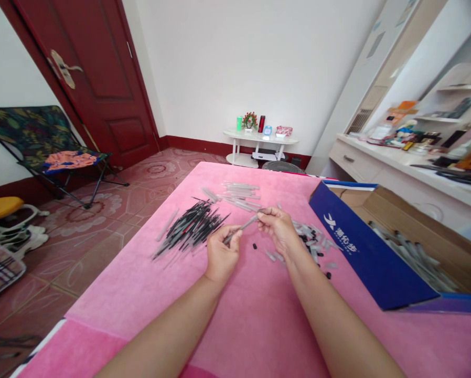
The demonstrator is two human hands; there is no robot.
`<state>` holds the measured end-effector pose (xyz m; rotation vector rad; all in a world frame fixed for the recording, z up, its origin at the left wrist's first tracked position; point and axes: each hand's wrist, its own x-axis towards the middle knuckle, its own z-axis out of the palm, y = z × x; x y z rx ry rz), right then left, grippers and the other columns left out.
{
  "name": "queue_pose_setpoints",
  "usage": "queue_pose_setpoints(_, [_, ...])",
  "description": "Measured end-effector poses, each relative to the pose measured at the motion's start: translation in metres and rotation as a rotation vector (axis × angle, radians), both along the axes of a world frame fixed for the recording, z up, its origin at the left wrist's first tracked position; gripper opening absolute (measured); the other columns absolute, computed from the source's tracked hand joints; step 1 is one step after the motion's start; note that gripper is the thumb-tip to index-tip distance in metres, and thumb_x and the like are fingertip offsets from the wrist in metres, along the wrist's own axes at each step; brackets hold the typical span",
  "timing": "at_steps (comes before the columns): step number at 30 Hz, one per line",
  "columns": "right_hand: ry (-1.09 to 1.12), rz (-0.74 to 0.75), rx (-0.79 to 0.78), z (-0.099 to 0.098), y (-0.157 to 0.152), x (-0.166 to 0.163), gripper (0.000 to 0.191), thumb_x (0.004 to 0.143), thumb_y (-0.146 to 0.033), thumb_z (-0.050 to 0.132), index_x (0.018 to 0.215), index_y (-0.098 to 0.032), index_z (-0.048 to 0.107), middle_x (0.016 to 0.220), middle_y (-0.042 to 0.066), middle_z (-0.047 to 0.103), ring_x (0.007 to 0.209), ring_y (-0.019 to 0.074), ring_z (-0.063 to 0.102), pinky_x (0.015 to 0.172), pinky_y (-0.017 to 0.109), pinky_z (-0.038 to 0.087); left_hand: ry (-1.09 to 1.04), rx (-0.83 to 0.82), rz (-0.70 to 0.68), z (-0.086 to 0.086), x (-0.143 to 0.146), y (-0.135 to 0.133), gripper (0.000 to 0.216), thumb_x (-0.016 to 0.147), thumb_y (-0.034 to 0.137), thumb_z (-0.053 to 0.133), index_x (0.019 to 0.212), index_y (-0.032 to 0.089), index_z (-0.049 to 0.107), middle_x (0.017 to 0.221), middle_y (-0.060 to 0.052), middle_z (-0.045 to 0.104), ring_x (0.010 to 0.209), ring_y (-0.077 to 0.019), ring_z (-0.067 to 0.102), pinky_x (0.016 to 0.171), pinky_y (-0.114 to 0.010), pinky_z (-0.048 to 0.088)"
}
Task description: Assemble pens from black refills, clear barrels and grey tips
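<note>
My left hand [223, 249] is closed round one end of a slim grey pen [248, 223], which slants up to the right. At its other end, the fingers of my right hand [277, 226] pinch the tip; what small part they cover is hidden. Left of my hands lies a loose heap of black pen refills [192, 226]. Beyond them are clear pen barrels [241, 193] in a rough row. Beside and partly behind my right forearm are scattered clear caps [316, 239] and small black plugs [329, 275]. One black plug [255, 245] sits between my hands.
A blue cardboard box [361, 257] on the right of the pink-covered table [255, 315] holds several pens [416, 257]. Past the table stand a small white table [259, 135] and, at right, a cluttered dresser [373, 163]. A folding chair [34, 136] is at left.
</note>
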<state>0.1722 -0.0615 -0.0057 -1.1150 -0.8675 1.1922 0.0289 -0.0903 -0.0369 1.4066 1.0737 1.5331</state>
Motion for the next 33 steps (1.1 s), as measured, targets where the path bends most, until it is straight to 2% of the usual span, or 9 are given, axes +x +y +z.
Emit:
queue_pose_setpoints(5, [0.043, -0.034, 0.025, -0.002, 0.000, -0.005, 0.019, 0.052, -0.021, 0.067, 0.064, -0.014, 0.055, 0.052, -0.004, 0.056, 0.043, 0.0060, 0.049, 0.046, 0.019, 0.041, 0.074, 0.038, 0.016, -0.002, 0.000, 0.003, 0.017, 0.071, 0.025, 0.056, 0.079, 0.015, 0.066, 0.073, -0.005, 0.065, 0.065, -0.0160, 0.057, 0.064, -0.025, 0.042])
queue_pose_setpoints(12, [-0.099, -0.090, 0.172, -0.004, 0.003, -0.009, 0.018, 0.057, -0.023, 0.065, 0.068, -0.015, 0.054, 0.050, -0.005, 0.055, 0.044, 0.0065, 0.049, 0.046, 0.019, 0.041, -0.146, -0.083, -0.065, -0.016, 0.000, 0.012, 0.020, 0.070, 0.028, 0.058, 0.080, 0.012, 0.066, 0.073, -0.004, 0.065, 0.067, -0.0145, 0.056, 0.065, -0.024, 0.041])
queue_pose_setpoints(15, [-0.113, -0.104, 0.175, -0.005, 0.002, -0.011, 0.018, 0.059, -0.025, 0.063, 0.070, -0.014, 0.053, 0.050, -0.005, 0.054, 0.044, 0.0058, 0.048, 0.046, 0.019, 0.042, -0.155, -0.080, -0.067, -0.017, 0.001, 0.013, 0.020, 0.070, 0.029, 0.058, 0.079, 0.012, 0.065, 0.071, -0.002, 0.064, 0.064, -0.0129, 0.055, 0.063, -0.023, 0.040])
queue_pose_setpoints(19, [-0.123, -0.170, 0.153, -0.008, -0.001, -0.020, 0.027, 0.063, -0.029, 0.060, 0.085, -0.017, 0.050, 0.056, -0.005, 0.055, 0.046, 0.0074, 0.052, 0.043, 0.018, 0.042, -0.110, -0.040, -0.091, -0.013, 0.004, 0.015, 0.023, 0.072, 0.031, 0.057, 0.083, 0.012, 0.065, 0.076, -0.004, 0.065, 0.068, -0.0138, 0.056, 0.065, -0.024, 0.040])
queue_pose_setpoints(22, [-0.193, -0.126, 0.187, -0.005, -0.007, -0.024, 0.037, 0.064, -0.029, 0.060, 0.097, -0.020, 0.045, 0.061, -0.006, 0.056, 0.050, 0.0096, 0.055, 0.041, 0.018, 0.044, -0.117, -0.012, -0.185, -0.008, 0.006, 0.012, 0.026, 0.074, 0.033, 0.056, 0.089, 0.013, 0.063, 0.080, -0.005, 0.065, 0.071, -0.0140, 0.056, 0.066, -0.023, 0.040])
queue_pose_setpoints(25, [-0.272, -0.124, 0.233, 0.013, -0.014, -0.017, 0.035, 0.065, -0.027, 0.059, 0.097, -0.020, 0.046, 0.060, -0.006, 0.054, 0.050, 0.0093, 0.054, 0.041, 0.018, 0.044, -0.133, -0.037, -0.321, -0.005, 0.006, 0.006, 0.034, 0.079, 0.038, 0.048, 0.099, 0.014, 0.060, 0.071, -0.003, 0.061, 0.054, -0.0101, 0.050, 0.053, -0.021, 0.037])
queue_pose_setpoints(27, [-0.347, -0.200, 0.294, 0.037, -0.020, -0.001, 0.034, 0.067, -0.027, 0.058, 0.099, -0.019, 0.048, 0.062, -0.005, 0.054, 0.050, 0.0087, 0.053, 0.042, 0.018, 0.043, -0.175, -0.062, -0.380, -0.005, 0.005, 0.003, 0.039, 0.082, 0.041, 0.040, 0.104, 0.014, 0.057, 0.068, -0.002, 0.058, 0.048, -0.0085, 0.046, 0.047, -0.021, 0.034])
queue_pose_setpoints(31, [-0.659, -0.492, 0.499, 0.098, -0.032, 0.064, 0.044, 0.071, -0.029, 0.057, 0.111, -0.015, 0.045, 0.072, 0.002, 0.058, 0.052, 0.0080, 0.054, 0.047, 0.022, 0.041, -0.289, -0.104, -0.372, -0.008, 0.003, 0.007, 0.045, 0.083, 0.047, 0.034, 0.103, 0.014, 0.058, 0.072, -0.003, 0.057, 0.048, -0.0076, 0.045, 0.043, -0.020, 0.031])
queue_pose_setpoints(33, [-0.910, -0.750, 0.587, 0.123, -0.038, 0.109, 0.056, 0.072, -0.035, 0.057, 0.120, -0.013, 0.039, 0.082, 0.009, 0.061, 0.056, 0.0085, 0.056, 0.050, 0.024, 0.039, -0.313, -0.122, -0.340, -0.010, 0.002, 0.011, 0.046, 0.083, 0.048, 0.033, 0.099, 0.013, 0.059, 0.071, -0.003, 0.056, 0.046, -0.0070, 0.043, 0.042, -0.020, 0.030])
